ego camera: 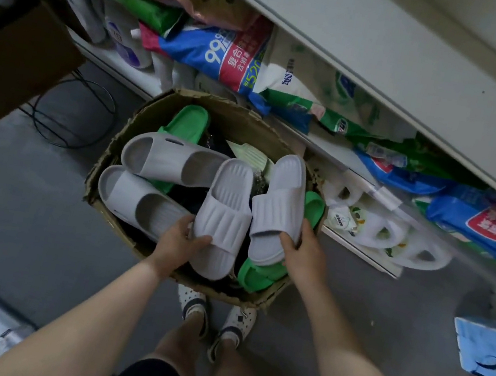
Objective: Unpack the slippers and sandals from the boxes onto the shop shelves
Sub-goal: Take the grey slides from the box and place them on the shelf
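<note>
Left hand (179, 243) and right hand (307, 249) fingers (201, 240) each clamp 1 seemingly grey slipper (224, 213) over a slipper-filled box (133, 126).

**Centre of frame:** an open cardboard box (132, 131) stands on the grey floor (39, 200), filled with loose slippers. The left grip (177, 241) holds a ribbed grey slipper (224, 213) at its strap end, thumb over the strap. The right grip (305, 251) holds a second ribbed grey slipper (281, 200) in the same way, just beside the first. Two smooth grey slippers (172, 161) lie at the box's left. Green slippers (187, 120) show at its upper and lower edges. **Upper right:** white shelving (365, 42) crammed with detergent bags (217, 53).
</note>
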{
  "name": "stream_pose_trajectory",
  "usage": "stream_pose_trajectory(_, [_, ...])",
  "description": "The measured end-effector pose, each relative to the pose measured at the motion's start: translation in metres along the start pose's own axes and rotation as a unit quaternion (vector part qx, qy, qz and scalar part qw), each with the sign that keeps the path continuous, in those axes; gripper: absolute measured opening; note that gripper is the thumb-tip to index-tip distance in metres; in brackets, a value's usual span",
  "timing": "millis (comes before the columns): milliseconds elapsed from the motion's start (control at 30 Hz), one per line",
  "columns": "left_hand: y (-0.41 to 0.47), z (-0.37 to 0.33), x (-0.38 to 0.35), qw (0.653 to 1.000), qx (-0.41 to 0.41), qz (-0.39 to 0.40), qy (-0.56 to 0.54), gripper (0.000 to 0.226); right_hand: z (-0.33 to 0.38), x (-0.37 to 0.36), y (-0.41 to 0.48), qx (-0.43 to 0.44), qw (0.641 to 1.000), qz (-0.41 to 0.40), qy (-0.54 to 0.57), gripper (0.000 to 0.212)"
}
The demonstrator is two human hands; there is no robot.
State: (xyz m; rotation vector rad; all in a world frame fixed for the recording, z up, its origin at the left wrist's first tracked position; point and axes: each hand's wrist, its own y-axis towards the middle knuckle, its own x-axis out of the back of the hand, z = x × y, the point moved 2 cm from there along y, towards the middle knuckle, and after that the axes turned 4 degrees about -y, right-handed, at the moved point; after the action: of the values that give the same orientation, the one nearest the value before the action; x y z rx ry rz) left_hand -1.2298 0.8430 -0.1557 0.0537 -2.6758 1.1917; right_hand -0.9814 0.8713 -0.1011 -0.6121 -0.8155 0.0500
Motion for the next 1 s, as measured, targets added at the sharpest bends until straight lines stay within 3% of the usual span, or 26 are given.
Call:
stream_pose_trajectory(133, [-0.008, -0.008, 0.006, 0.993, 0.009, 0.008, -0.114, 0.056, 0.000, 0.011, -0.004, -0.029, 0.993, 0.009, 0.118, 0.054])
stream_pose_trajectory(267, [-0.025, -0.032, 0.027, 0.990, -0.026, 0.001, -0.140, 0.059, -0.004, 0.030, -0.014, -0.015, 0.981, 0.005, 0.195, 0.057])
stream_pose_trajectory(500, [-0.060, -0.112, 0.020, 0.970, -0.117, 0.066, -0.204, 0.046, -0.006, 0.087, -0.036, 0.045, 0.966, -0.061, 0.246, 0.056])
stream_pose_trajectory(633, [-0.065, -0.170, -0.017, 0.955, -0.168, 0.110, -0.221, 0.052, -0.015, 0.136, -0.036, 0.067, 0.955, -0.119, 0.262, 0.054])
stream_pose_trajectory(733, [-0.058, -0.215, -0.062, 0.949, -0.191, 0.121, -0.218, 0.043, -0.031, 0.181, -0.029, 0.074, 0.949, -0.169, 0.256, 0.055])
stream_pose_trajectory(1000, [-0.022, -0.316, -0.204, 0.958, -0.205, 0.124, -0.158, 0.050, -0.088, 0.308, 0.028, 0.022, 0.934, -0.260, 0.244, 0.054])
